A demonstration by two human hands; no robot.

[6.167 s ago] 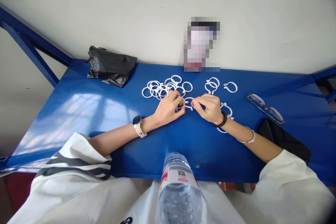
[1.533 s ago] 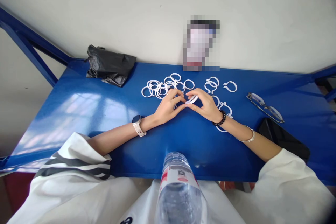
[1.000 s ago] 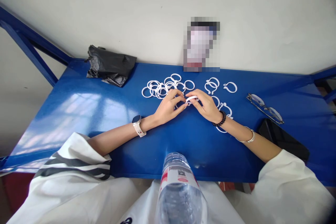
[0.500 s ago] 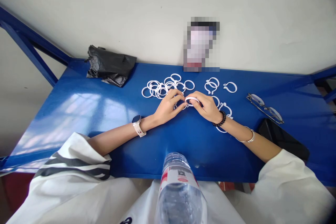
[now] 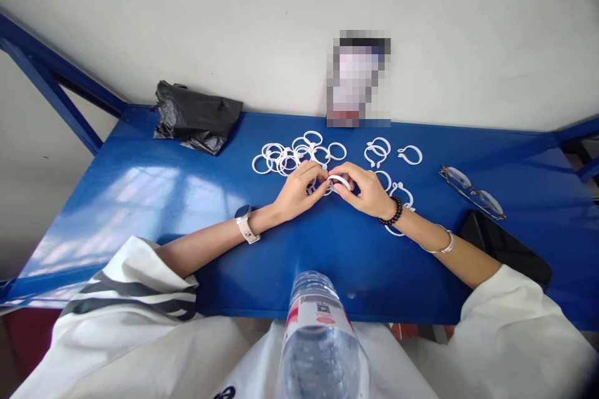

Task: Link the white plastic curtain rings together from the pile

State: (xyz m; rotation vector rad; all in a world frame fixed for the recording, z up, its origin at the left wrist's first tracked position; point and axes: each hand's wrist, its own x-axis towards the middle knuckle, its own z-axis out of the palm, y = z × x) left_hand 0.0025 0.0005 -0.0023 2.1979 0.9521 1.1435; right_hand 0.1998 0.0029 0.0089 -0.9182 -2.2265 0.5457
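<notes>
A white plastic curtain ring is held between my two hands above the blue table. My left hand has thumb and fingertips closed at the ring's left end. On the other side, my right hand pinches it between thumb and bent fingers. The ring's ends are partly hidden by the fingertips. Just beyond my left hand lies a pile of closed white rings. Around my right hand are several open, C-shaped rings, some partly covered by the hand and wrist.
A black plastic bag lies at the back left of the blue table. A blurred upright object leans by the wall. Eyeglasses and a black case are at right. A water bottle stands close to my body.
The ring between my hands has shifted slightly left and tilted, and my left fingertips have closed in on its end. The other things have stayed put.
</notes>
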